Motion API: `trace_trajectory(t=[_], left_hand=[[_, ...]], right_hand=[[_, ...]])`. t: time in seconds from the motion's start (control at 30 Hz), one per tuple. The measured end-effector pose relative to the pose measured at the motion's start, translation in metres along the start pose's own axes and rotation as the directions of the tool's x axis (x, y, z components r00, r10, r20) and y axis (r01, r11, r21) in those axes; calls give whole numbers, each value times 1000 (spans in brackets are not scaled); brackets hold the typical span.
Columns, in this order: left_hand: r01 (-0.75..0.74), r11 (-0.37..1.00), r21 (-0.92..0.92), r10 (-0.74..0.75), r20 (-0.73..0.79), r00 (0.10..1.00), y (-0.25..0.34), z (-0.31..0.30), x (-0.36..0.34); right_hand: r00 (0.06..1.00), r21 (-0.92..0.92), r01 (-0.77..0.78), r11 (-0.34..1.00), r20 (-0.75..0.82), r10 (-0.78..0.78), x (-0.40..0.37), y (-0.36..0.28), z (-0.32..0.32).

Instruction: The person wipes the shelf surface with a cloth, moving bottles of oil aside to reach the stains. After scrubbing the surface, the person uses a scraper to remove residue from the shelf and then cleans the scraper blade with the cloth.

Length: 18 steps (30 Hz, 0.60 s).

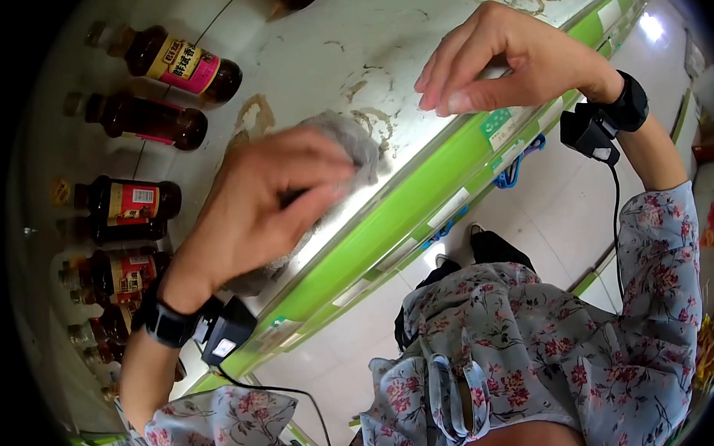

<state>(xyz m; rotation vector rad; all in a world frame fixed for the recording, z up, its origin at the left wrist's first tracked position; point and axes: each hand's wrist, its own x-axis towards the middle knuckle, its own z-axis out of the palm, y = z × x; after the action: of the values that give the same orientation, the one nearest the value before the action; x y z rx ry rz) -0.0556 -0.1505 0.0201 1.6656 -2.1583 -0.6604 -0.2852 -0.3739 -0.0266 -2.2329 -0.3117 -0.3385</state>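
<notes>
My left hand (264, 199) is closed on a grey cleaning cloth (349, 140), pressing it against the white shelf surface (302, 66). Part of the cloth also shows beneath the wrist, and the palm hides the rest. Brown ring stains (373, 127) mark the shelf just beyond the cloth. Above the shelf's front edge, to the right, hovers my right hand (505, 61). Its fingers are loosely bent with the thumb stretched out, and it holds nothing.
Dark sauce bottles (183, 67) with pink and yellow labels stand along the left side of the shelf. A green price strip (342, 255) runs along its front edge. Blue hooks (514, 160) hang below it. Black cables run from both wrist devices.
</notes>
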Motion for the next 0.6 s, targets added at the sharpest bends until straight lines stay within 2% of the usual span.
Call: trace_trajectory(t=[0.07,0.1,0.2,0.23,0.33,0.37,0.47,0.6], left_hand=[[-123,992,25,124,-34,992,-6,5,-17],[-204,965,163,207,3,978,-7,4,-21],[-191,967,167,193,9,981,3,14,1],[-334,897,288,359,-36,933,1,16,15],[-356,899,254,373,-20,928,-7,18,26],[-294,915,275,288,65,955,0,9,20],[-212,938,272,190,106,976,-13,1,-13],[-373,862,345,393,13,920,-11,10,6]], right_hand=[[1000,-9,-7,1000,-1,7,0,-1,1],[1000,-17,-9,1000,-1,9,0,-1,1],[1000,-13,-5,1000,4,5,-1,-1,1],[1000,-22,5,1000,17,-4,-1,0,0],[999,-37,26,999,43,-25,1,5,1],[999,-35,28,999,48,-26,1,6,1],[1000,-7,-11,1000,22,11,0,5,2],[1000,48,-29,998,0,29,-1,8,3]])
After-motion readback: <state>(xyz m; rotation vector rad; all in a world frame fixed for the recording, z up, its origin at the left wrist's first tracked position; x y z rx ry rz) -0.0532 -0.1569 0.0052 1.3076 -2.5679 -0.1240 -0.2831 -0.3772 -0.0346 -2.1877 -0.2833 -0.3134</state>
